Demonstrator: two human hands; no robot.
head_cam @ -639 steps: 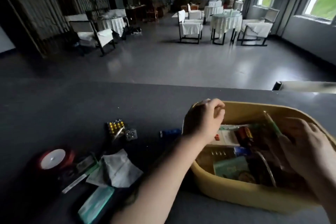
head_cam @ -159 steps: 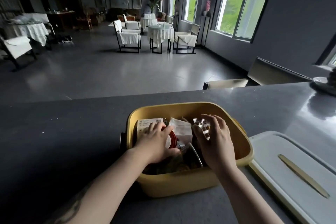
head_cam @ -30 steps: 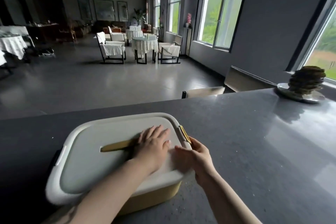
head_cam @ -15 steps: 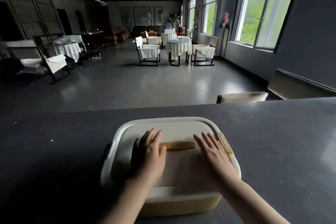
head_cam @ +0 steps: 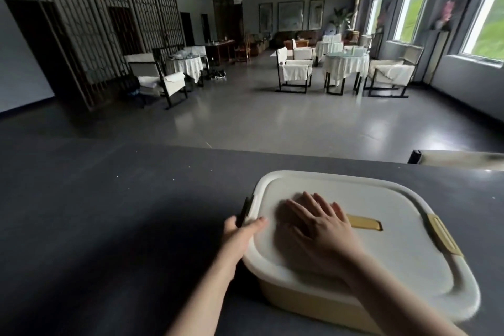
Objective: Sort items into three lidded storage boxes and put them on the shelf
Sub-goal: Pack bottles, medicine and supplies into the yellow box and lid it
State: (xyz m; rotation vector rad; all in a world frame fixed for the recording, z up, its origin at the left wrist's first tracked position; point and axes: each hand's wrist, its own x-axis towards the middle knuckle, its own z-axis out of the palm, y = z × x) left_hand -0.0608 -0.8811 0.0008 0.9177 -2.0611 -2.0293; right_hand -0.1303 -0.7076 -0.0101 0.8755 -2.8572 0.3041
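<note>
Storage box (head_cam: 313,305): yellow body, sits on the dark counter (head_cam: 109,213) directly in front of me, slightly right of centre.
Lid (head_cam: 395,248): white, seated on the box; long axis runs left to right; yellow handle (head_cam: 364,224) at centre.
Right hand (head_cam: 319,226): fingers spread, palm flat, pressing down on the lid just left of the handle.
Left hand (head_cam: 240,229): curled around the dark latch (head_cam: 245,211) on the left end, thumb on the lid rim.
Right-end latch (head_cam: 444,234): yellow, appears folded over the rim.
Key relation: the open latch lies at the left end, under my left hand, the nearer one.
Step, as I judge it: clip the left latch shut.
</note>
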